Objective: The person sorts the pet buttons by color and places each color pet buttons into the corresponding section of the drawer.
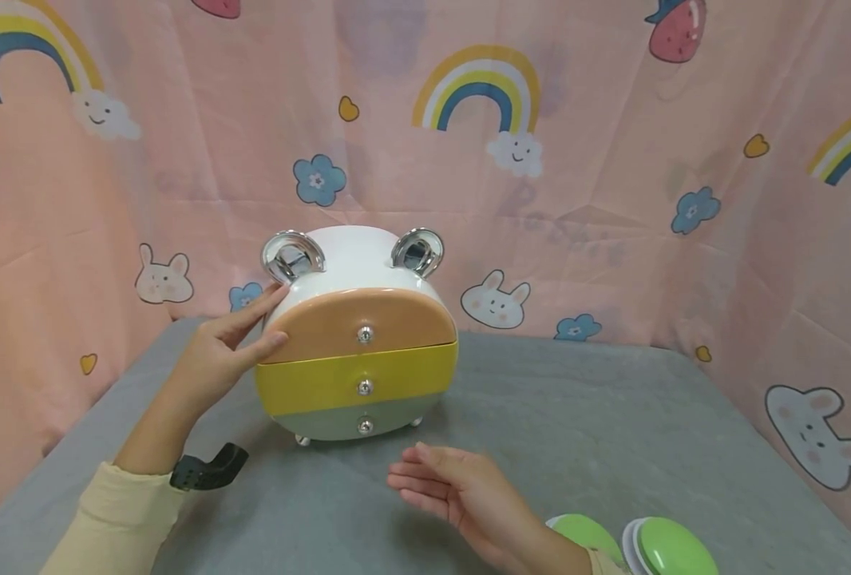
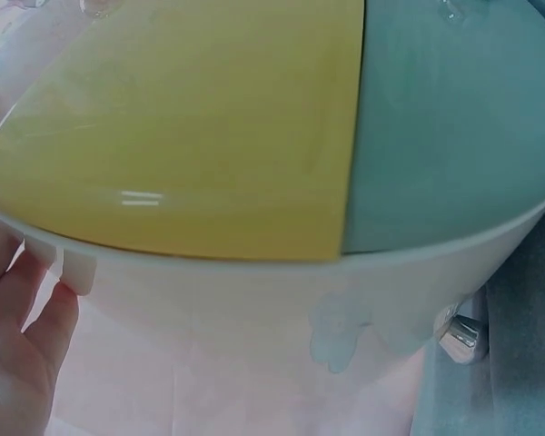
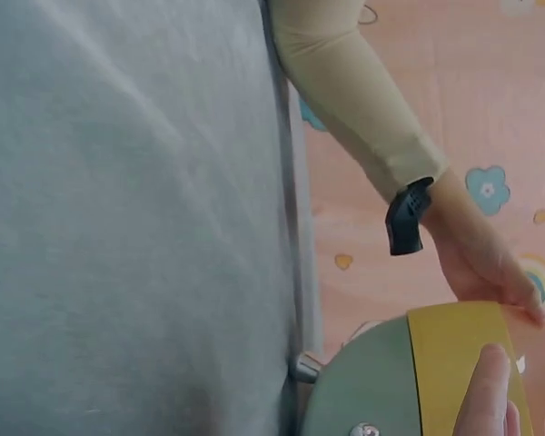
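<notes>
A small white chest of drawers [image 1: 354, 255] stands on the grey table, with silver round ears on top and short silver feet. Its three drawer fronts are orange [image 1: 318, 323], yellow [image 1: 310, 387] and green [image 1: 325, 423], each with a silver knob, and all look closed. My left hand [image 1: 213, 351] rests on the chest's left side, thumb on the orange front and straight fingers along the white side below the ear. In front of the chest, apart from it, my right hand [image 1: 461, 487] hovers with loosely extended fingers and holds nothing.
Two green domed objects with white bases [image 1: 673, 547] sit at the front right, one partly hidden by my right forearm. A pink patterned cloth [image 1: 598, 160] hangs behind and beside the grey-covered table [image 1: 576, 415]. My left wrist wears a black band [image 1: 210, 467].
</notes>
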### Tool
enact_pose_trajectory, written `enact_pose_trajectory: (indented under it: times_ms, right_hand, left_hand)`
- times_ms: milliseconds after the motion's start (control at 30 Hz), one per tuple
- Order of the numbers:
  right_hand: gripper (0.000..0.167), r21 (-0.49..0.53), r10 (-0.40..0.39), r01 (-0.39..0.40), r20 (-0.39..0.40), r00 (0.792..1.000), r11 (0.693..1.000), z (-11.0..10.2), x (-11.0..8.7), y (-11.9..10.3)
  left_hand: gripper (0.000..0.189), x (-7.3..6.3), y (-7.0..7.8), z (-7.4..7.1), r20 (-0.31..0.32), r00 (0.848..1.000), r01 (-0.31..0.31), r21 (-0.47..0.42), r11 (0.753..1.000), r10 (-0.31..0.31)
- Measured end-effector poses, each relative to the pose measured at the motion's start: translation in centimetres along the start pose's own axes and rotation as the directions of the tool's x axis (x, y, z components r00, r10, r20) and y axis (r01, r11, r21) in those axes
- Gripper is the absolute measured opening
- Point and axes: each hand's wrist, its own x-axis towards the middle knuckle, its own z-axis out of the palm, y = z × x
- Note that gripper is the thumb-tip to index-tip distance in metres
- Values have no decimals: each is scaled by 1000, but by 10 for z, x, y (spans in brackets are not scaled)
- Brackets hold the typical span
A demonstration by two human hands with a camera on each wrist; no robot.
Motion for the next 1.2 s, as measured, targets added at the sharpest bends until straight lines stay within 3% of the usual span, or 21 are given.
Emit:
enact_pose_trajectory:
  times_ms: [167, 433, 600, 867, 1200]
  right_hand:
    - [52, 7, 54, -54, -2, 999, 999, -20, -16, 5]
    - [64, 46, 140, -138, -60, 988, 989, -46, -33, 12]
    - [59, 105, 155, -147, -74, 985, 983, -48, -32, 19]
    - [47, 114, 168, -162, -45, 985, 980, -50, -30, 28]
    - [50, 125, 183, -176, -48, 982, 976, -50, -29, 28]
  left_hand:
    - [60, 0, 0, 0, 2, 1000, 4, 19, 1000, -4]
    - [68, -1, 0, -1, 17, 1000, 2, 3, 1000, -2]
    - [70, 0, -2, -2, 23, 1000, -6, 6, 1000, 6]
    - [73, -2, -1, -2, 38, 999, -14, 27, 1000, 13]
    - [80, -1, 1, -5, 59, 998, 4, 62, 998, -7]
